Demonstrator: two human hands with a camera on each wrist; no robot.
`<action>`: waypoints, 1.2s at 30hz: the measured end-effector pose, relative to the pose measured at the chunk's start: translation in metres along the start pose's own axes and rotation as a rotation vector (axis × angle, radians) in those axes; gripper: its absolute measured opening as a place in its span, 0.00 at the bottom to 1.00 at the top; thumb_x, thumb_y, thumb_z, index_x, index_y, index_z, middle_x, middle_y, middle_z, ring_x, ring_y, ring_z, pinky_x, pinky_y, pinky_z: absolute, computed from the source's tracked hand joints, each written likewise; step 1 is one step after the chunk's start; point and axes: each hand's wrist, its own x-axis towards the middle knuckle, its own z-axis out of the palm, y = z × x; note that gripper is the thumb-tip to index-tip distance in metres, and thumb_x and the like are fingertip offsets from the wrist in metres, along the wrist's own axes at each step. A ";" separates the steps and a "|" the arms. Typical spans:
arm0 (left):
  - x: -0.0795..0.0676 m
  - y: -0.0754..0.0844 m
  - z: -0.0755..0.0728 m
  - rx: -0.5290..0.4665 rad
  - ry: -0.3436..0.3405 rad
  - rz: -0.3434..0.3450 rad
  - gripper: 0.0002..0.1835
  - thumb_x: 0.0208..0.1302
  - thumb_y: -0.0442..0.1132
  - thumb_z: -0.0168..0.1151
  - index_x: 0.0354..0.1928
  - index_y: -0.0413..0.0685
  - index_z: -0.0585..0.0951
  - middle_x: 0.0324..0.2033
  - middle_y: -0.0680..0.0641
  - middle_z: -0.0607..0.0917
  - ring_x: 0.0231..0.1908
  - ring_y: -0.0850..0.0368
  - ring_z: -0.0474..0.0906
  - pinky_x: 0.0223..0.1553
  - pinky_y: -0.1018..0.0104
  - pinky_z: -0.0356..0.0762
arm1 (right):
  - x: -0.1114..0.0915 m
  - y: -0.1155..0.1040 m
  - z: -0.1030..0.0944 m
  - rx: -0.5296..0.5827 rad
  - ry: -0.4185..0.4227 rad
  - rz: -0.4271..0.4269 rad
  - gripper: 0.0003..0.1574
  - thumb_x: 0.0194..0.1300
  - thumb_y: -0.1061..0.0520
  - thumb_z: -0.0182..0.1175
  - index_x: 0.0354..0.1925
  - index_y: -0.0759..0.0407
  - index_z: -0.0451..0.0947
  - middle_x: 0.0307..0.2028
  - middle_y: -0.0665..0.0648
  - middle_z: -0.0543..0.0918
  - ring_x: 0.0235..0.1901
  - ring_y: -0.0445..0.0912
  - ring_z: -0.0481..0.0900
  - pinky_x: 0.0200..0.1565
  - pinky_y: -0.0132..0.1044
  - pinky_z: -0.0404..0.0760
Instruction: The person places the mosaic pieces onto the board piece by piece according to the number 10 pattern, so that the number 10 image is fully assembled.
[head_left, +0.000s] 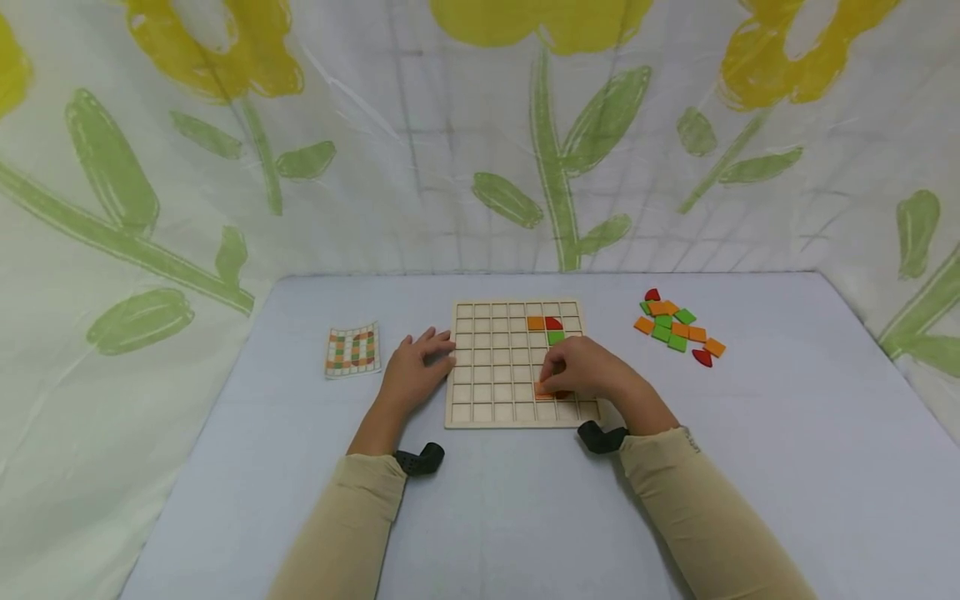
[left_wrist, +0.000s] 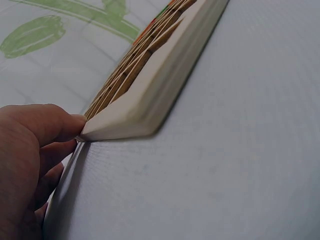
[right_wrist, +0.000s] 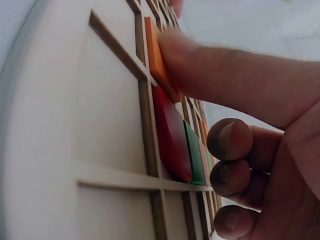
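A pale wooden grid board (head_left: 480,421) lies in front of me. My left hand (head_left: 414,371) rests at its left edge, thumb and fingertips touching the rim with the fingers loosely bent. Over the lower right cells, my right hand (head_left: 588,369) holds an orange square tile (right_wrist: 156,55) at its thumb tip; the tile sits tilted at a cell. Beside that tile is a red rounded piece (right_wrist: 167,135), with a green tile (right_wrist: 194,152) just beyond. Farther up the board are another orange tile (head_left: 536,323), a red quarter-round piece (head_left: 553,323) and a green tile (head_left: 556,337). The right hand covers some cells.
To the right of the board lies a loose pile of orange, green and red pieces (head_left: 678,331). A small patterned card (head_left: 352,350) with a coloured grid is on the left. All stand on a white-covered table (head_left: 480,517), with a flower-printed curtain (head_left: 480,125) behind.
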 end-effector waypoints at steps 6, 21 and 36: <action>-0.001 0.000 0.000 -0.004 0.004 0.009 0.17 0.66 0.45 0.63 0.54 0.48 0.84 0.64 0.51 0.78 0.71 0.53 0.64 0.78 0.55 0.43 | -0.003 0.008 -0.010 -0.026 0.121 0.063 0.08 0.61 0.47 0.69 0.35 0.47 0.86 0.32 0.49 0.83 0.35 0.47 0.77 0.38 0.39 0.79; 0.000 -0.002 0.001 0.001 0.000 0.004 0.17 0.66 0.45 0.63 0.54 0.48 0.84 0.63 0.51 0.78 0.72 0.53 0.63 0.78 0.55 0.43 | -0.034 0.089 -0.056 -0.123 0.409 0.436 0.48 0.69 0.38 0.55 0.74 0.62 0.54 0.76 0.72 0.44 0.74 0.72 0.34 0.67 0.77 0.40; -0.001 0.000 0.002 0.008 0.014 0.024 0.17 0.65 0.44 0.64 0.53 0.48 0.84 0.63 0.51 0.79 0.71 0.52 0.64 0.78 0.52 0.44 | -0.031 0.104 -0.063 -0.100 0.391 0.333 0.41 0.70 0.36 0.55 0.67 0.62 0.68 0.70 0.70 0.64 0.74 0.67 0.48 0.70 0.73 0.32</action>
